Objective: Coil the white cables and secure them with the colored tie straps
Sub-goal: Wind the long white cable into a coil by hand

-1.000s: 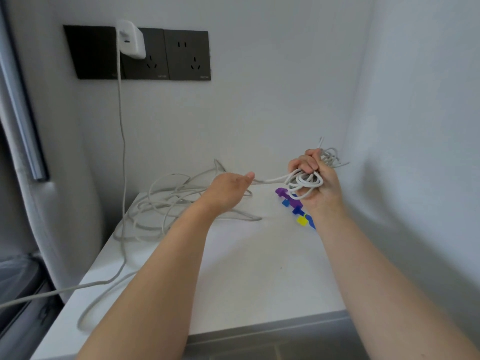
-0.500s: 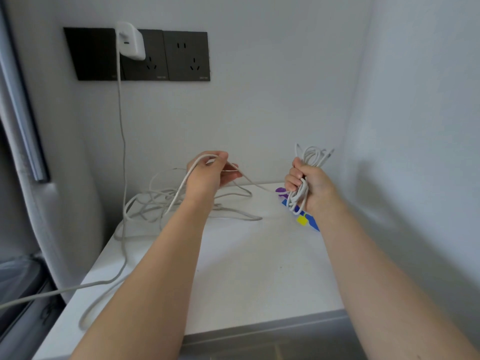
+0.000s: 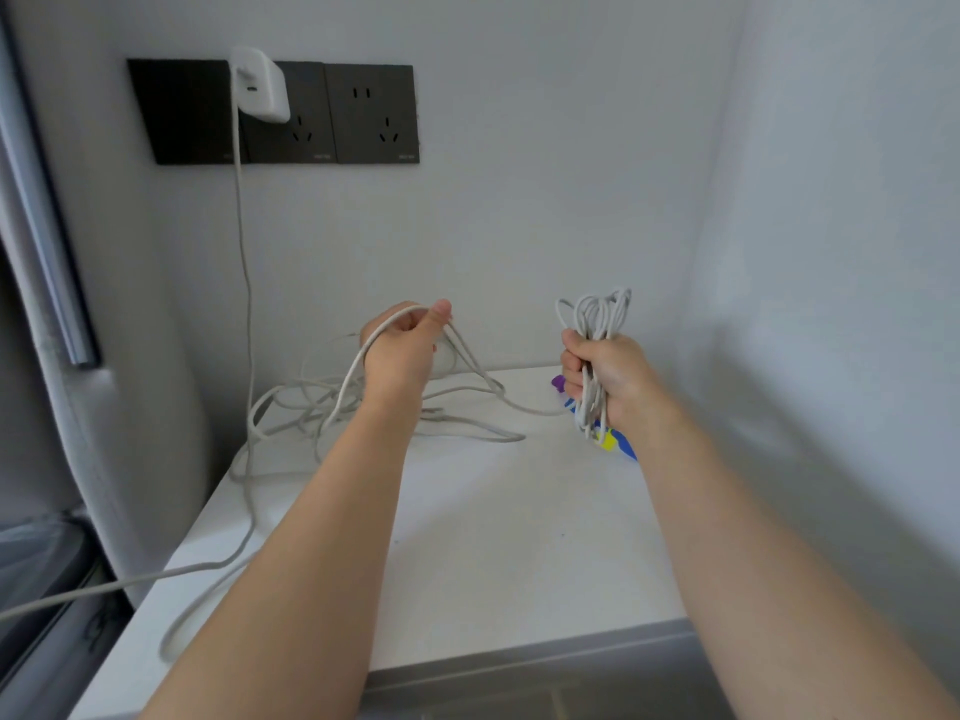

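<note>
Right hand (image 3: pixel 608 376): right of centre frame, fist closed around a bundle of white cable loops (image 3: pixel 597 314); loops stand above the fist and hang below it.
Left hand (image 3: pixel 405 350): centre frame, raised, thumb and fingers pinching a single cable strand (image 3: pixel 358 366).
Loose cable (image 3: pixel 322 407): tangled heap on the white tabletop (image 3: pixel 493 537), left of centre, one run joining the bundle.
Tie straps (image 3: pixel 615 441): purple, blue and yellow, on the tabletop beneath the right hand, partly hidden.
Charger (image 3: pixel 260 85): white, plugged into the black wall sockets (image 3: pixel 363 116), upper left; its lead drops to the tabletop.
</note>
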